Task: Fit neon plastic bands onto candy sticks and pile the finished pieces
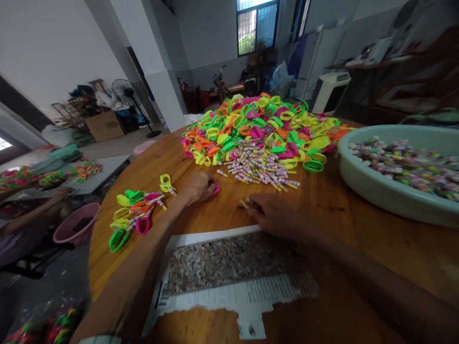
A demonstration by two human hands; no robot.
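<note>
My left hand (198, 189) is closed around a pink plastic toy band (215, 188), which pokes out past the fingertips. My right hand (270, 213) pinches a small printed stick (244, 203) with a yellowish end; its rest is hidden by the fingers. Ahead of both hands lies a pile of similar printed sticks (256, 162). Behind it rises a large heap of bright toy bands (247, 122) in yellow, green, orange and pink. Left of my left forearm, several toy bands (139, 208) lie with printed sticks at or in them; how they join is unclear.
A speckled stone slab (229, 260) lies on torn printed paper (251, 289) before me on the round wooden table (330, 258). To the right stands a pale green basin (390, 200) full of small sticks. Another person's arm (36, 212) shows at a table on the left.
</note>
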